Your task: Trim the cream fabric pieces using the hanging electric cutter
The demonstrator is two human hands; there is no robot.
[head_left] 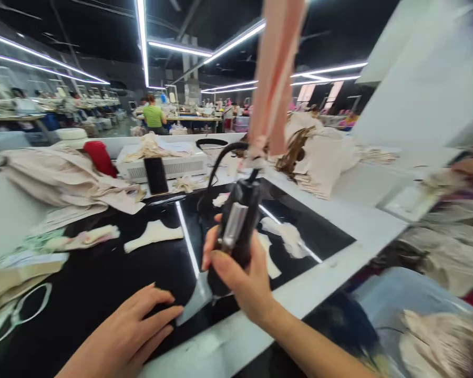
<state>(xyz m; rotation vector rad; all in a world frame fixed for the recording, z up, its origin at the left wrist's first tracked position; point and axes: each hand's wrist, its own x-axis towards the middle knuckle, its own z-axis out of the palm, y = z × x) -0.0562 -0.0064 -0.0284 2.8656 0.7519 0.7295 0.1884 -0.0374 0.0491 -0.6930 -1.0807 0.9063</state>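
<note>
My right hand (244, 278) is wrapped round a black corded hand tool (242, 210) with a shiny metal part, shaped somewhat like a small iron. Its base meets a small pale cloth piece (197, 300) on the black board (102, 299). My left hand (130, 331) lies low on the board with fingers stretched out, the fingertips at the left edge of that piece. A pink fabric strip (274, 79) hangs from above to the top of the tool. Cream cut pieces lie around, one cream piece (153, 234) to the left and a crumpled white piece (287, 239) to the right.
A phone (156, 176) leans against a white box (181, 164) at the back. Cloth piles stand left (63, 173) and right (323, 152). White-framed glasses (31, 310) lie at lower left. Far off, a person in green (153, 115) is among worktables.
</note>
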